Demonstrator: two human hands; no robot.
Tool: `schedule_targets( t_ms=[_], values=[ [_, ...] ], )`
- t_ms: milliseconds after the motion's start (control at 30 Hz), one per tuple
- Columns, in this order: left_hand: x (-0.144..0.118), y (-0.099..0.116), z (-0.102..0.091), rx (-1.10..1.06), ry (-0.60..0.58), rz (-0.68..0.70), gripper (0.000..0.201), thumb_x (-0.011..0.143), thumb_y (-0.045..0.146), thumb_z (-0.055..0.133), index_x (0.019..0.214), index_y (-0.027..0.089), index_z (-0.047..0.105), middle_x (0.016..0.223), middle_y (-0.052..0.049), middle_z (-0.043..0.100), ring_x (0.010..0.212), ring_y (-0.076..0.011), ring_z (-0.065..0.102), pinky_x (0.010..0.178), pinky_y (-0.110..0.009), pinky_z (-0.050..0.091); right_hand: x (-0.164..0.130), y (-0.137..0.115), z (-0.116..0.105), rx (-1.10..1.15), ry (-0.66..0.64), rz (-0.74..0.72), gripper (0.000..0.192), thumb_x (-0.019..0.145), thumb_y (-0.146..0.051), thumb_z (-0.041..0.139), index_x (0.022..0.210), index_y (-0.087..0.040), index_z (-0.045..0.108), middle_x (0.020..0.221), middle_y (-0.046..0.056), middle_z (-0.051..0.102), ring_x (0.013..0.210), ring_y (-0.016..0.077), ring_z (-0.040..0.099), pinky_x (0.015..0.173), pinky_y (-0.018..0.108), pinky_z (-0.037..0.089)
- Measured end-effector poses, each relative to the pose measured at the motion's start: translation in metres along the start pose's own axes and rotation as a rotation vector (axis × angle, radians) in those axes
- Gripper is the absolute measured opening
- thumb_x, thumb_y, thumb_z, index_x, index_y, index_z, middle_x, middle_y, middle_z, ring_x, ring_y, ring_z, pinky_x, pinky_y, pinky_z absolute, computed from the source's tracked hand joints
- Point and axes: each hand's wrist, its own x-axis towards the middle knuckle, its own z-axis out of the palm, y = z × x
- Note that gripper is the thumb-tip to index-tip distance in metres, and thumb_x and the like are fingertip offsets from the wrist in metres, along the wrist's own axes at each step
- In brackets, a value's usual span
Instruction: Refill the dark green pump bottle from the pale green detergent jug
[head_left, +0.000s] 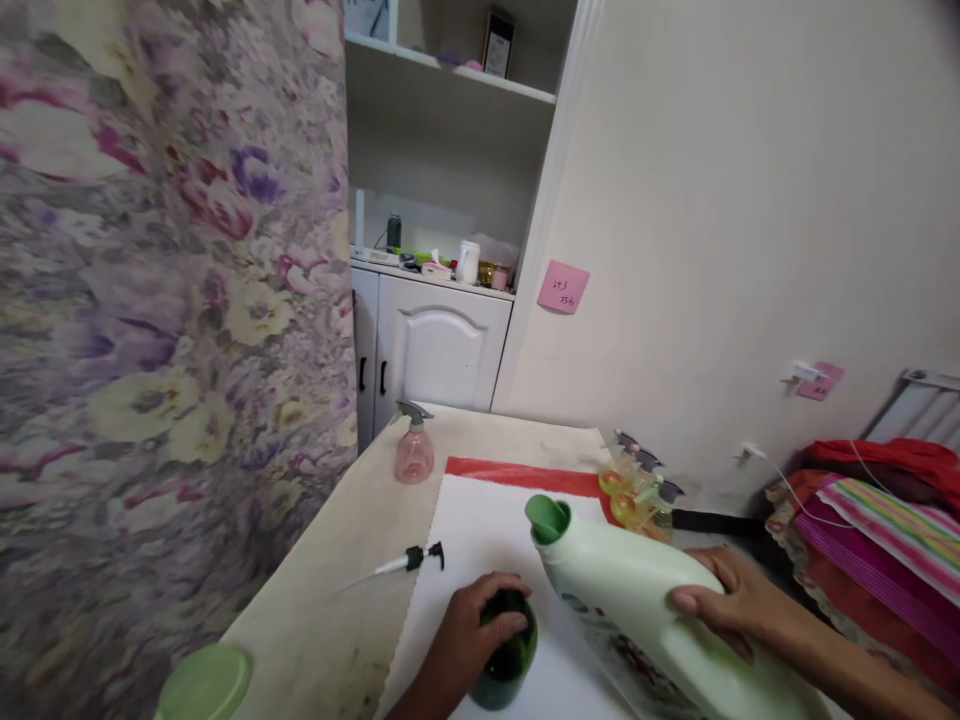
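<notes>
The right hand grips the large pale green jug from above, fingers wrapped over its body, holding it tilted with its open green spout pointing up and to the left. The jug carries a printed label on its lower side, but the writing there is too blurred to read. The left hand is closed around the top of a small dark green bottle, which stands upright on the white sheet just below and left of the jug's spout.

A pink sticky note on the wall bears handwritten figures that look like "29.3" over "33.6", though they are too small to be sure.

On the surface, a loose pump head with its long white dip tube lies just left of the sheet's edge. A pink spray bottle stands farther back, near the far corner. A cluster of yellow spray bottles stands behind the jug, close to a red strip at the sheet's far edge. A light green lid sits at the near left corner. A flowered curtain fills the left side, and a white cabinet with cluttered shelves stands behind.
</notes>
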Motion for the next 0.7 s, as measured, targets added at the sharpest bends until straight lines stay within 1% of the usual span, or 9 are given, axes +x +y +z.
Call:
schedule_targets(
  t_ms=[167, 333, 400, 500, 600, 700],
  values=[
    [0.002, -0.004, 0.000, -0.058, -0.013, 0.031, 0.029, 0.068, 0.022, 0.066, 0.096, 0.022, 0.072, 0.102, -0.003, 0.074, 0.100, -0.0238, 0.064, 0.092, -0.032, 0.045, -0.008, 0.002, -0.003, -0.140, -0.032, 0.121, 0.051, 0.068, -0.063, 0.066, 0.081, -0.014, 0.062, 0.060, -0.004, 0.052, 0.045, 0.0055, 0.041, 0.036, 0.016, 0.030],
    [0.000, -0.001, 0.000, -0.057, -0.009, 0.015, 0.028, 0.066, 0.019, 0.067, 0.094, 0.021, 0.072, 0.097, -0.003, 0.075, 0.096, -0.0231, 0.065, 0.090, -0.032, 0.045, -0.010, -0.001, -0.003, -0.302, -0.007, 0.267, 0.038, 0.069, -0.052, 0.069, 0.080, -0.016, 0.066, 0.062, -0.003, 0.056, 0.048, 0.0068, 0.043, 0.038, 0.016, 0.032],
    [0.000, -0.001, 0.000, -0.080, -0.017, 0.024, 0.029, 0.067, 0.020, 0.067, 0.095, 0.021, 0.072, 0.097, -0.003, 0.075, 0.095, -0.0233, 0.065, 0.088, -0.032, 0.046, -0.011, -0.004, -0.002, -0.340, -0.016, 0.265, 0.035, 0.069, -0.048, 0.069, 0.082, -0.015, 0.067, 0.062, -0.003, 0.057, 0.048, 0.0068, 0.043, 0.038, 0.015, 0.031],
    [-0.001, -0.002, 0.000, -0.111, -0.023, 0.028, 0.027, 0.068, 0.022, 0.068, 0.095, 0.021, 0.071, 0.098, -0.004, 0.075, 0.094, -0.0237, 0.065, 0.088, -0.033, 0.046, -0.010, -0.007, 0.000, -0.382, -0.053, 0.241, 0.035, 0.070, -0.045, 0.068, 0.087, -0.014, 0.068, 0.059, -0.003, 0.054, 0.046, 0.0062, 0.040, 0.036, 0.016, 0.027],
    [-0.001, -0.003, 0.001, -0.110, -0.010, 0.028, 0.025, 0.068, 0.022, 0.068, 0.093, 0.020, 0.072, 0.096, -0.004, 0.075, 0.094, -0.0237, 0.065, 0.088, -0.033, 0.046, -0.008, -0.011, 0.003, -0.429, -0.074, 0.189, 0.032, 0.070, -0.043, 0.068, 0.081, -0.013, 0.067, 0.057, -0.004, 0.051, 0.048, 0.0062, 0.039, 0.038, 0.016, 0.025],
    [0.000, -0.002, 0.001, -0.114, 0.002, 0.023, 0.025, 0.067, 0.021, 0.069, 0.092, 0.020, 0.072, 0.095, -0.004, 0.075, 0.094, -0.0233, 0.065, 0.088, -0.032, 0.045, -0.007, -0.014, 0.005, -0.476, -0.077, 0.159, 0.028, 0.070, -0.041, 0.068, 0.077, -0.014, 0.067, 0.058, -0.004, 0.051, 0.050, 0.0067, 0.040, 0.040, 0.017, 0.024]
  ],
)
